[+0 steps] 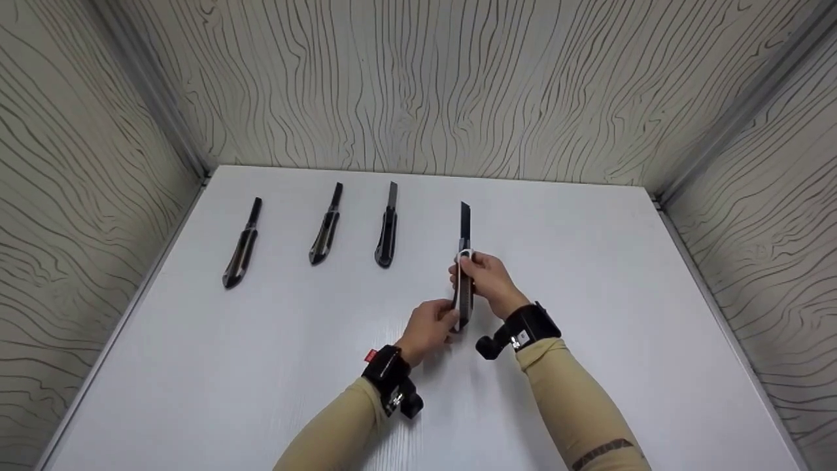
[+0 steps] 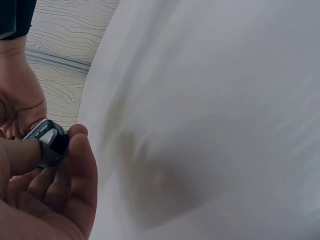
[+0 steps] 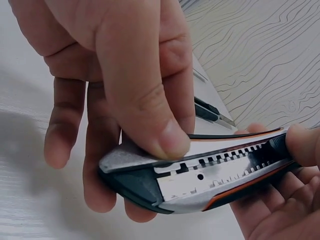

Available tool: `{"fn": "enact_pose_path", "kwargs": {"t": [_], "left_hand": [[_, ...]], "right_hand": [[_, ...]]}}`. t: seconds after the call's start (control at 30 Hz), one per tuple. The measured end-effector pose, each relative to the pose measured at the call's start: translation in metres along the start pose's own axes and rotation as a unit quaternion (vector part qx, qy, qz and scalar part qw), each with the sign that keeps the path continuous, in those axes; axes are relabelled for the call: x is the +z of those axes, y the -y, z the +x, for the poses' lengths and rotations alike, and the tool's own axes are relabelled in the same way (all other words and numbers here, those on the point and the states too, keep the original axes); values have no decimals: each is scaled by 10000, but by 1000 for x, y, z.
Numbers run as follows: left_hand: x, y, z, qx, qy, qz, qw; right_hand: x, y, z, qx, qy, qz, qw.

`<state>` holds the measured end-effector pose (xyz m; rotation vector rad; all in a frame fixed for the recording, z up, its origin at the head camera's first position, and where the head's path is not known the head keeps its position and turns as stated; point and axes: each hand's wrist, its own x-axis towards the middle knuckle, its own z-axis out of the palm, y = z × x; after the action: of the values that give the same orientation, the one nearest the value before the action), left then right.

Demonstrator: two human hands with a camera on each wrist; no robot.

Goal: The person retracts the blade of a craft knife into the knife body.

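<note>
A utility knife (image 1: 465,288) with a silver-and-black handle, orange trim and a long dark extended blade is held over the right half of the white table, blade pointing to the far wall. My right hand (image 1: 494,281) grips it near the front of the handle, thumb on the slider. At the butt end, my left hand (image 1: 428,330) pinches the handle between thumb and fingers. The right wrist view shows the toothed slot of the knife (image 3: 215,170) and the left thumb lying along its side. Only the dark butt end of the knife (image 2: 52,145) shows in the left wrist view.
Three more utility knives lie to the left with blades extended: one far left (image 1: 240,258), one beside it (image 1: 325,235) and one nearer the middle (image 1: 387,235). The white table (image 1: 608,261) ends at a back wall (image 1: 405,85) with wood-grain lines; side walls flank it.
</note>
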<state>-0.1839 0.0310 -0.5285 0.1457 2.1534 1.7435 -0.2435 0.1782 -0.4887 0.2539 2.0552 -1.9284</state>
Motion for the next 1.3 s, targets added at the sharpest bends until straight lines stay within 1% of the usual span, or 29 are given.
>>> {"fn": "enact_pose_path", "kwargs": {"t": [0.33, 0.5, 0.77, 0.87, 0.93, 1.03, 1.17, 1.3], "left_hand": [[-1, 1, -1, 22, -47, 10, 10000], [-2, 1, -2, -26, -60, 36, 10000], [-1, 2, -3, -46, -79, -45, 9999], [-1, 2, -3, -101, -148, -24, 9998], [-2, 0, -4, -109, -178, 7, 9998], [-2, -1, -4, -131, -145, 13, 9998], [-3, -2, -5, -261, 6, -191, 9995], [-2, 0, -4, -467, 239, -704, 9961]], "right_hand": [[2, 0, -1, -36, -26, -93, 9999], [2, -1, -2, -113, 90, -119, 9998], [-1, -3, -4, -111, 310, -213, 9992], [-1, -4, -5, -79, 299, -250, 9992], [0, -6, -5, -6, 219, -229, 9995], [1, -8, -6, 52, 105, -176, 9998], [2, -10, -5, 37, -13, -85, 10000], [3, -10, -6, 1, -68, -83, 9999]]}}
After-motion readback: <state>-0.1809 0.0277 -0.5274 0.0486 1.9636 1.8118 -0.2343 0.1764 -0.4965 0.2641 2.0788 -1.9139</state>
